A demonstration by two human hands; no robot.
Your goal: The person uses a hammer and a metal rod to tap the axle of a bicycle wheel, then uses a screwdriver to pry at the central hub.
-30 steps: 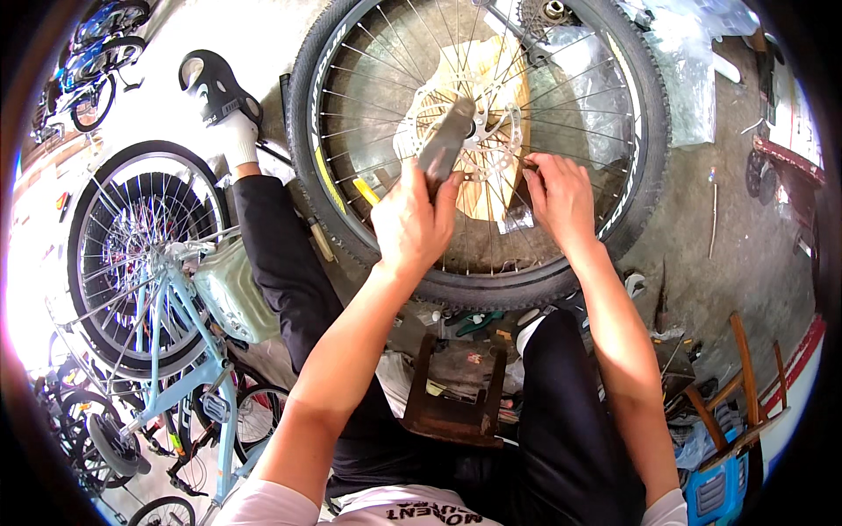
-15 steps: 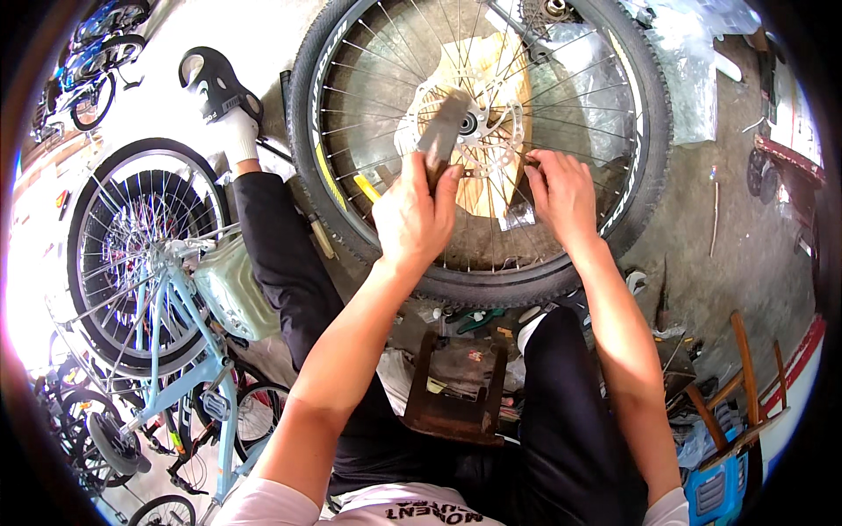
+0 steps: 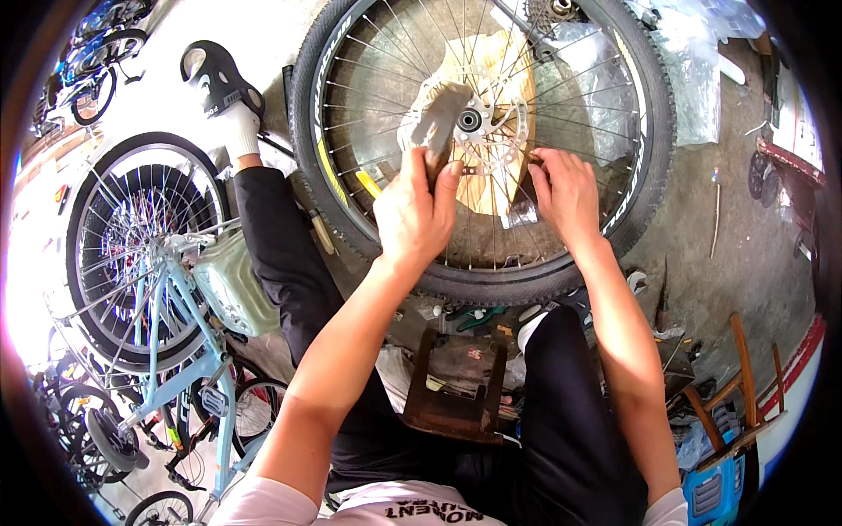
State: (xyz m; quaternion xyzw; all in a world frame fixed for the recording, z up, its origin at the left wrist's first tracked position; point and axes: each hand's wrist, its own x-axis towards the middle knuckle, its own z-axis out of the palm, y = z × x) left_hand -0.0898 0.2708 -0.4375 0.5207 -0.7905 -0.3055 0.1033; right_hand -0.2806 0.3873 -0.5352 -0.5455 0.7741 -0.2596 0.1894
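A bicycle wheel (image 3: 653,158) with a knobbly black tyre lies flat in front of me, brake rotor (image 3: 509,149) facing up around the hub (image 3: 470,120). My left hand (image 3: 414,206) is closed around a worn, grey-brown metal bar (image 3: 441,118), whose far end is over the rotor just left of the hub. That end is a little blurred. At the right side of the wheel, my right hand (image 3: 566,195) is above the spokes with thumb and fingers bent together near the rotor's edge. Whatever those fingertips hold is too small to make out.
Under the wheel lies a wooden board (image 3: 517,74). Clear plastic bags (image 3: 697,79) and a cassette (image 3: 553,17) are at the far right. A light-blue bicycle (image 3: 180,386) stands left, beside my leg. Between my legs is a small wooden stool (image 3: 456,412); tools litter the floor.
The metal bar has tilted and shifted slightly left in my left hand, uncovering more of the hub. My right hand stays almost where it was.
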